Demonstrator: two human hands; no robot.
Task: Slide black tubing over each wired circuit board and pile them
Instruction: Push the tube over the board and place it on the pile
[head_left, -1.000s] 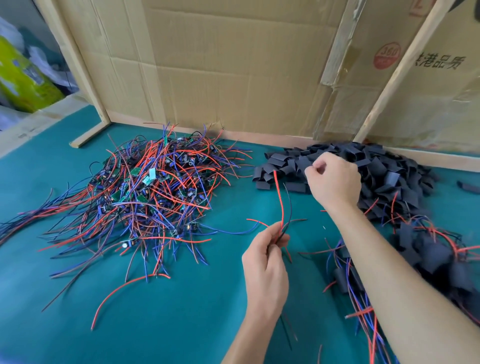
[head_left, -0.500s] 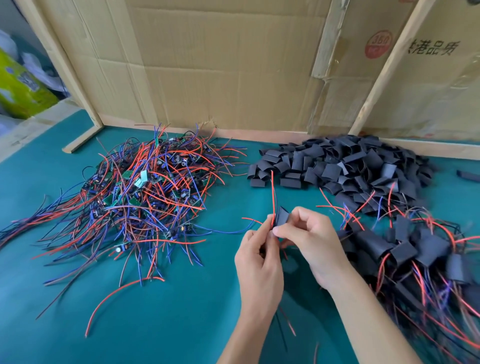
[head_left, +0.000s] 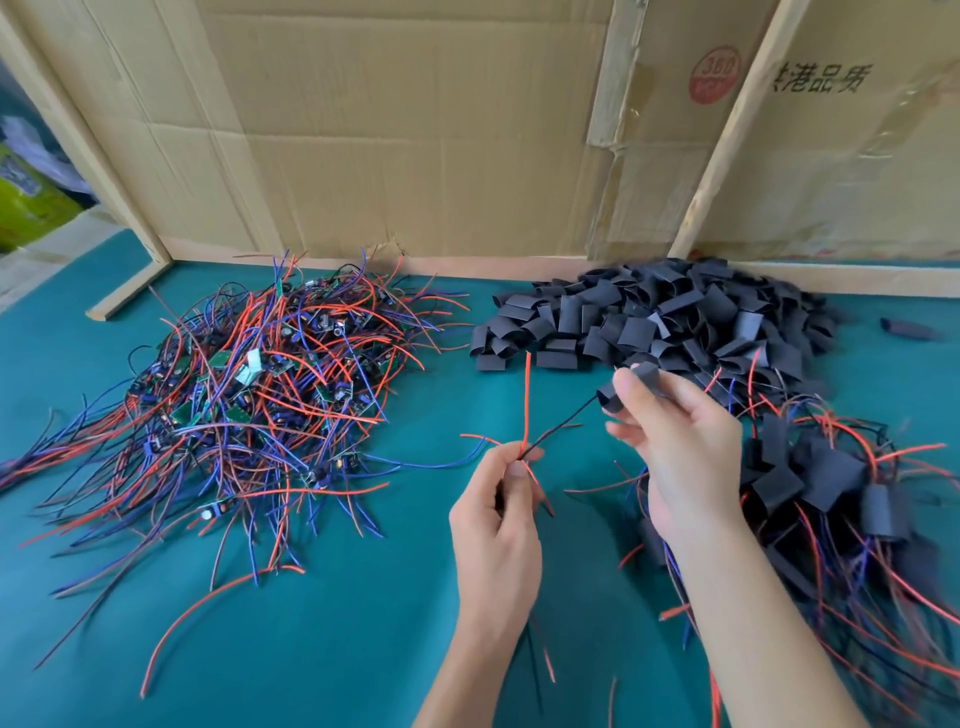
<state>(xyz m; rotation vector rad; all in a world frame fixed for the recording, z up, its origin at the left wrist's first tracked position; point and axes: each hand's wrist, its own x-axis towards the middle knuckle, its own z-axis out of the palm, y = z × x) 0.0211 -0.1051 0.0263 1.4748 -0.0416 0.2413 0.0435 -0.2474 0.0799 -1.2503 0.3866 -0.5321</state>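
Two hands worked over the green surface (head_left: 322, 639) in the head view, the only one given. Half a second earlier they had been pressed together at the wire ends; now they stood apart. The right hand (head_left: 680, 452) had drawn up and to the right, its grip narrow, fingertips pinching a black tube piece (head_left: 631, 387) through which a black wire (head_left: 563, 427) appeared to run. The left hand (head_left: 501, 525) kept its grip closed round the wire bundle, a red wire (head_left: 527, 400) standing up from the fist; the board itself was hidden in that hand. That suggested threading had begun and the tube next had to travel down toward the left hand. The unsleeved boards (head_left: 244, 395) lay heaped to the left, the loose tubes (head_left: 670, 317) at the back right, and the finished pile (head_left: 810, 483) just beside the right forearm, its wires touching the arm. Open surface lay between and below the hands; the cardboard wall (head_left: 415, 130) closed off the far edge, so room for moving was toward the person and leftward.
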